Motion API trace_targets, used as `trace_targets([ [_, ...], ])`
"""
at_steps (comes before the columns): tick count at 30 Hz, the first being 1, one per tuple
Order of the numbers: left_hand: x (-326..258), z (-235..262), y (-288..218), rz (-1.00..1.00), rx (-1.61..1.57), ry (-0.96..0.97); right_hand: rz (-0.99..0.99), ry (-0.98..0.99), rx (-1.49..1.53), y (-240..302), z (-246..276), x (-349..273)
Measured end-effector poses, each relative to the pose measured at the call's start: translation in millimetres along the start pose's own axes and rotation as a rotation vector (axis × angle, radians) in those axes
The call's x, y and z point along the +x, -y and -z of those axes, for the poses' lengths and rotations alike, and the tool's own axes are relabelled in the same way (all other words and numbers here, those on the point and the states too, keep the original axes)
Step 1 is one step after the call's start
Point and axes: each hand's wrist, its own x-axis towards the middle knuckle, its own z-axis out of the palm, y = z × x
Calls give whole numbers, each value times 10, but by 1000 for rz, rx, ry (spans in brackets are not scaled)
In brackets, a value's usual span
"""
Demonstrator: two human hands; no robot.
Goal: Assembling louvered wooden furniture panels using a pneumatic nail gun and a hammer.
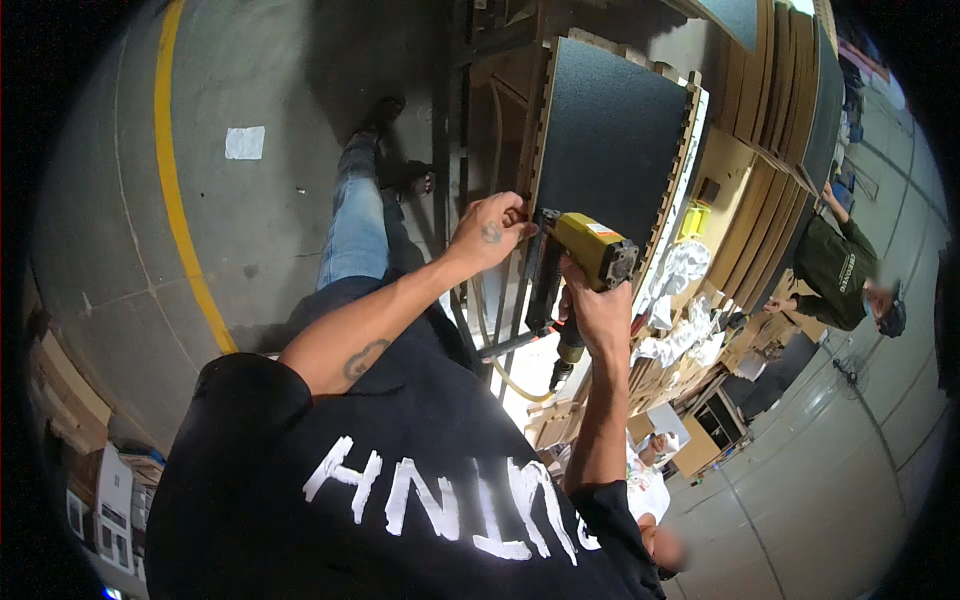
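Observation:
My right hand (598,312) is wrapped round the handle of a yellow and black pneumatic nail gun (592,245). The nail gun's nose points left, close to the left edge of a dark-faced wooden panel (615,130) with notched edges. Beside that nose, my left hand (490,232) is closed at the panel's left edge, thumb and curled fingers against it. My fingertips partly hide the spot they grip. A hose fitting (563,372) hangs below my right hand. Whether the nose touches the wood cannot be made out.
Stacked brown boards (770,220) stand right of the panel. White crumpled wrapping (685,262) and wood pieces lie nearby. A co-worker in a dark top (835,265) is at far right, another person in white (648,490) at lower right. A yellow line (175,200) crosses the left floor.

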Motion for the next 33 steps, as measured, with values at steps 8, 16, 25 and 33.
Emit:
trace_targets([
  [8,35,-61,127,-40,-60,-34,-12,12,-17,40,-2,-26],
  [16,-136,-97,205,-89,-52,-34,-33,-26,-6,-155,85,-160],
  [25,-151,-71,135,1,35,68,-56,9,12,-241,-5,-203],
  [33,-165,-99,125,5,83,50,-110,-6,-35,-149,-44,-245],
])
